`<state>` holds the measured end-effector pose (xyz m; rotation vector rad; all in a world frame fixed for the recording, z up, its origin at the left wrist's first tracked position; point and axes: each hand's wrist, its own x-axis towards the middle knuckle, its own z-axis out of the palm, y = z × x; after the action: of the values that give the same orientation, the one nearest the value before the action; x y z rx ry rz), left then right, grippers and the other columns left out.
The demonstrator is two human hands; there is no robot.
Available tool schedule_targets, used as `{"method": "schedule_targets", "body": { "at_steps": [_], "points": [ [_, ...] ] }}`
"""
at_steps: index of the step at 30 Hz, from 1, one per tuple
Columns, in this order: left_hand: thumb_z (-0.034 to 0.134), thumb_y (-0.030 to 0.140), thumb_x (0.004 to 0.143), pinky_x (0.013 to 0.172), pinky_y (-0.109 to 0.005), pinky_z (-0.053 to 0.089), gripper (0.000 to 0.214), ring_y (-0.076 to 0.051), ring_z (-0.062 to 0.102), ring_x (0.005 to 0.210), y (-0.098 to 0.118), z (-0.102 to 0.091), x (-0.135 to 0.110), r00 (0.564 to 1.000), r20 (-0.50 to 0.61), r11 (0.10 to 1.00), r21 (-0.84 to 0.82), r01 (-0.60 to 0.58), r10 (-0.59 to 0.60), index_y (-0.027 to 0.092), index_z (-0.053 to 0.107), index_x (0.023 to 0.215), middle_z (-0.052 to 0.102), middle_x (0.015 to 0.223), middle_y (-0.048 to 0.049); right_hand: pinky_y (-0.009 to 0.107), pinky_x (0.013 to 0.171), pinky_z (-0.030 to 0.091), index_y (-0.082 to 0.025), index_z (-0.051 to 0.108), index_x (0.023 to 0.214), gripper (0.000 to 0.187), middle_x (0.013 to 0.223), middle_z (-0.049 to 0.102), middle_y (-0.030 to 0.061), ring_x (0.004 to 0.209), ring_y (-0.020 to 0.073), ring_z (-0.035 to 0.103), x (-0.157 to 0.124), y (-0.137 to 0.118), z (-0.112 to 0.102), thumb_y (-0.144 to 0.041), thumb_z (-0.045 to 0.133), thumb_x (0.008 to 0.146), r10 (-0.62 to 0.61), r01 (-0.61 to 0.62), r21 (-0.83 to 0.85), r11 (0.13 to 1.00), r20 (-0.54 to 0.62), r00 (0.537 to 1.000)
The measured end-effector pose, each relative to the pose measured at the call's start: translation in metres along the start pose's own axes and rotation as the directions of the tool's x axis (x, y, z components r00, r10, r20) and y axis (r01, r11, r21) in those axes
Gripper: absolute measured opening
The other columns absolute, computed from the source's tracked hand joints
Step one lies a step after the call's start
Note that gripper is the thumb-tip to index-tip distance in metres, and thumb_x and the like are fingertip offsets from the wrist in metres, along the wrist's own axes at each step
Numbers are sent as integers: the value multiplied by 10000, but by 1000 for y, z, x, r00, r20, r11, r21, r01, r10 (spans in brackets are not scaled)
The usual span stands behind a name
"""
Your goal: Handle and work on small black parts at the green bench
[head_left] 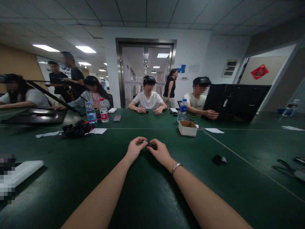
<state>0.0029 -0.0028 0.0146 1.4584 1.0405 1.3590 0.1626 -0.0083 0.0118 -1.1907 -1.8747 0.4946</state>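
Both my hands meet at the middle of a dark green table (147, 190). My left hand (135, 149) is closed, its fingertips pinching one end of a small dark object (150, 145). My right hand (160, 151), with a bracelet on the wrist, is closed over the other end of the same object. The object is too small to name. Another small black piece (219, 159) lies on the table to the right of my hands.
A small cardboard box (187, 128) stands ahead to the right. A black bundle (76, 129), paper slips, water bottles (104, 110) and a phone lie further back. A white slab (25, 170) sits at left. Several people sit around the table's far side.
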Motion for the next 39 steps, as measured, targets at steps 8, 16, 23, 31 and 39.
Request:
{"method": "schedule_targets", "body": {
  "at_steps": [8,16,23,31,39],
  "points": [
    [697,316,659,820,-343,512,256,-204,620,925,-1,1,1,1000,-12,999,30,-25,25,153,653,850,672,944,-80,292,696,449,-204,611,911,185,849,634,20,768,157,566,1,0,0,-307,604,757,-22,22,-17,1000,8,1000],
    [680,342,685,799,-326,518,278,-191,631,895,-7,1,3,1000,-8,1000,-19,23,-23,157,660,892,676,932,-82,302,696,452,-205,608,905,172,864,628,28,773,163,565,2,2,1,-287,604,754,-15,15,-21,1000,-14,1000],
    [657,394,700,712,-294,506,278,-173,639,759,-7,2,4,1000,-20,995,103,16,-14,153,656,838,688,816,-62,306,722,442,-194,591,881,139,866,609,35,790,165,551,0,-1,0,-239,606,751,-95,93,-59,994,-40,995],
    [648,422,700,702,-290,491,285,-161,625,714,-6,0,2,1000,-9,988,154,-27,29,154,639,796,669,769,-43,304,737,447,-186,607,889,138,872,612,42,804,165,557,1,-1,0,-198,612,751,-119,117,-48,992,-36,992],
    [696,280,651,843,-334,494,224,-173,643,833,0,1,-1,998,59,998,53,-26,22,154,635,825,668,871,-44,304,783,453,-178,666,939,177,882,635,60,829,164,578,3,1,0,-188,619,768,-74,73,-62,995,-12,997]
  ]
}}
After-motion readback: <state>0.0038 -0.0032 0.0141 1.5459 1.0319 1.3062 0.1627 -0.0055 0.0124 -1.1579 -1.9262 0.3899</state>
